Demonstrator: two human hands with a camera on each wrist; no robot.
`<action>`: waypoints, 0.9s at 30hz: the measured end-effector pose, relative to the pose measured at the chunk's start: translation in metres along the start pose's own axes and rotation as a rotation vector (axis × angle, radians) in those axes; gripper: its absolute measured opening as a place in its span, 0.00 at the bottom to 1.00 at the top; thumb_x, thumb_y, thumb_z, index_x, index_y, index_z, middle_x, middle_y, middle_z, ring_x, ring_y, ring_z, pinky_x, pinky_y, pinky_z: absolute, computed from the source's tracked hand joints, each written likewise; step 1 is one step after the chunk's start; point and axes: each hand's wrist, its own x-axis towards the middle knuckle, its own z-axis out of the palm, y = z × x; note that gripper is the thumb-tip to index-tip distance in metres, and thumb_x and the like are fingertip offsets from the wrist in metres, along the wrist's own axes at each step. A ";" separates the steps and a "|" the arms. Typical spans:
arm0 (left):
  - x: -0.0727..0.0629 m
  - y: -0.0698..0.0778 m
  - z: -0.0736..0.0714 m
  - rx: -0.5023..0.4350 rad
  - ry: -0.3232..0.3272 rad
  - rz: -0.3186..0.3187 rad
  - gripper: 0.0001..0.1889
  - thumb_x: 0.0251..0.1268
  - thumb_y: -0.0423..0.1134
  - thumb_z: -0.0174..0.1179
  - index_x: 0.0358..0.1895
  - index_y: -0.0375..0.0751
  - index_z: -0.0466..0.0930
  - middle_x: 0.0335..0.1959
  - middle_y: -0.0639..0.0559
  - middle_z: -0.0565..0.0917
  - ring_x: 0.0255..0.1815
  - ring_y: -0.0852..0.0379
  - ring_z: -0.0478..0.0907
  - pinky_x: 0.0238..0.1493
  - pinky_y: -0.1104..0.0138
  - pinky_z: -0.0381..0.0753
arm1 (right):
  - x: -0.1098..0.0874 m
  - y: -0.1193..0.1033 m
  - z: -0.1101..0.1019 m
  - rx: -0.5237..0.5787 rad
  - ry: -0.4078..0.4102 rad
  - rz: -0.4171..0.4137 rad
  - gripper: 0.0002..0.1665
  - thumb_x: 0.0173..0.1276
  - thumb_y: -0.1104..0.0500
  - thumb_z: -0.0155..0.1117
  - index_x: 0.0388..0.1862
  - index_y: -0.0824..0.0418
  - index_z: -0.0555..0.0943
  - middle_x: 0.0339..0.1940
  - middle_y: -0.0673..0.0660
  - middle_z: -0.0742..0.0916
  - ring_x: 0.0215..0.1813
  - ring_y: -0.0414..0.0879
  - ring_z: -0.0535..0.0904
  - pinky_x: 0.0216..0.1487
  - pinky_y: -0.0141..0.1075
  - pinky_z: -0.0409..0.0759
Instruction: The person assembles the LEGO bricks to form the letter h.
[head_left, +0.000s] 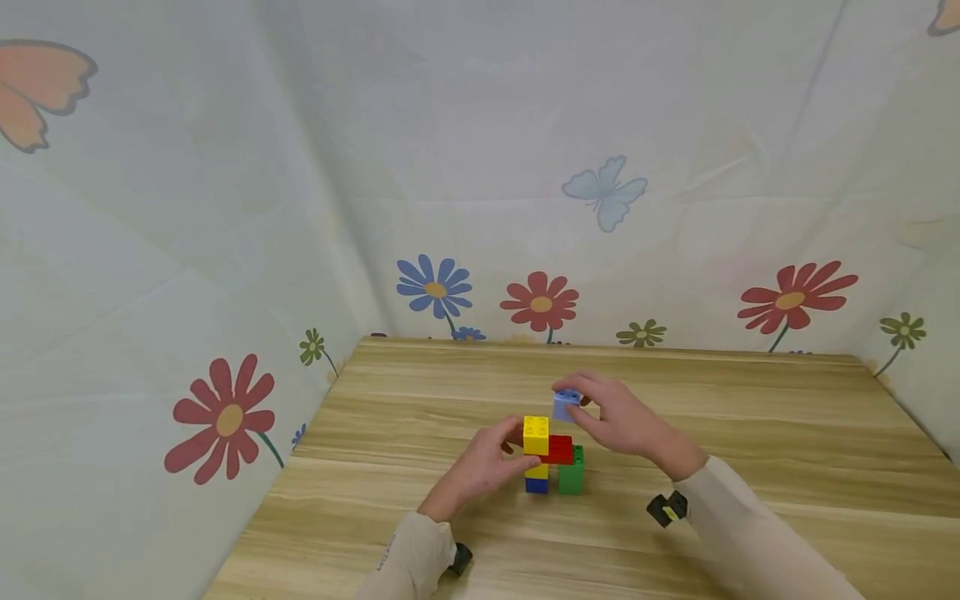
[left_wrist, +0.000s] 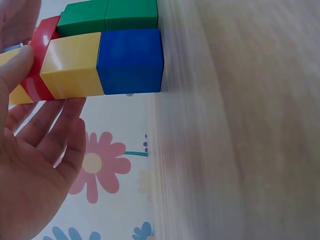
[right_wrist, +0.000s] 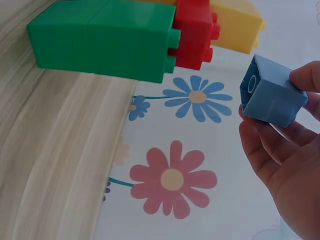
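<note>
In the head view a small structure of toy building bricks stands on the table. One column has a dark blue brick [left_wrist: 131, 62] at the bottom, a yellow brick [left_wrist: 72, 65] above it, then a long red brick [head_left: 558, 450] and another yellow brick [head_left: 536, 434] on top. The red brick reaches across toward stacked green bricks [right_wrist: 102, 40]. My left hand [head_left: 483, 462] holds the column near the red brick, thumb on the near side and fingers behind. My right hand [head_left: 618, 417] pinches a light blue brick [right_wrist: 275, 92], raised above the structure and apart from it.
The wood-grain table [head_left: 420, 383] carries the structure near its middle. Beyond its far edge hangs a pale cloth [head_left: 480, 167] printed with flowers and butterflies, which also runs along both sides. A dark device [head_left: 667, 508] is strapped to the right wrist.
</note>
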 end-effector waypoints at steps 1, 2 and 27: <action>0.000 -0.001 0.000 -0.001 -0.001 0.007 0.19 0.62 0.53 0.62 0.53 0.55 0.72 0.45 0.65 0.79 0.45 0.62 0.74 0.47 0.65 0.74 | 0.001 -0.002 0.000 0.006 0.002 -0.012 0.18 0.67 0.62 0.61 0.56 0.54 0.77 0.50 0.49 0.81 0.44 0.42 0.77 0.43 0.37 0.80; 0.000 -0.001 0.000 -0.002 -0.001 0.014 0.18 0.62 0.53 0.61 0.53 0.54 0.72 0.45 0.64 0.79 0.45 0.61 0.74 0.47 0.65 0.74 | 0.001 -0.003 0.000 0.007 0.002 -0.022 0.18 0.67 0.62 0.61 0.56 0.54 0.77 0.50 0.49 0.81 0.44 0.41 0.77 0.43 0.38 0.80; -0.001 0.003 -0.002 0.002 -0.015 0.036 0.16 0.66 0.53 0.57 0.52 0.53 0.74 0.44 0.63 0.80 0.45 0.61 0.74 0.45 0.65 0.74 | 0.011 -0.025 0.013 0.089 -0.087 -0.070 0.24 0.67 0.60 0.61 0.60 0.61 0.69 0.48 0.50 0.78 0.44 0.40 0.75 0.47 0.35 0.78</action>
